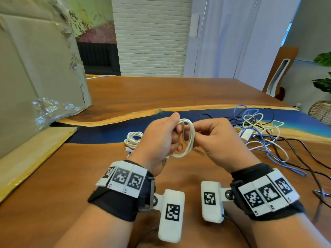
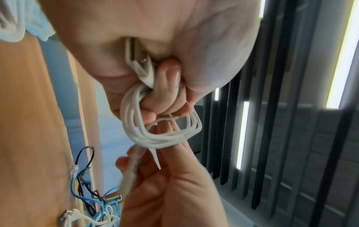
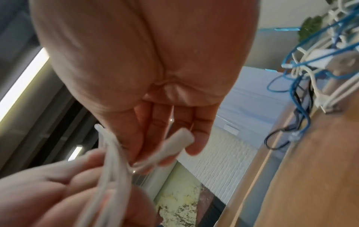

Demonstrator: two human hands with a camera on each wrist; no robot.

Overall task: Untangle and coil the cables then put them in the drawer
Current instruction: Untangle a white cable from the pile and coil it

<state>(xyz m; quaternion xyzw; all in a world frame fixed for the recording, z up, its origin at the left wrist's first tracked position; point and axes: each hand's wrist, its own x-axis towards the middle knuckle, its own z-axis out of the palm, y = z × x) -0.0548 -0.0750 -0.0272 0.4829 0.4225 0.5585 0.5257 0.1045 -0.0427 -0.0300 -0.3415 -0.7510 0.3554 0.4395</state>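
I hold a coiled white cable (image 1: pixel 188 138) above the wooden table (image 1: pixel 125 92). My left hand (image 1: pixel 161 138) grips the coil (image 2: pixel 155 133) in a fist, with the USB plug (image 2: pixel 139 64) tucked in the palm. Facing it, my right hand (image 1: pixel 211 138) pinches the cable's free end, whose white plug (image 3: pixel 174 142) sticks out between the fingers. Behind my left hand a second coiled white cable (image 1: pixel 133 140) lies on the table. At the right sits a tangle of blue, white and black cables (image 1: pixel 259 129). No drawer is in view.
A large cardboard box (image 1: pixel 35 68) stands at the left, with a flat cardboard sheet (image 1: pixel 32 154) and crumpled plastic wrap (image 1: pixel 50 110) before it. Black cables (image 1: pixel 304 158) trail to the table's right edge. A chair (image 1: pixel 279 72) stands at the far right.
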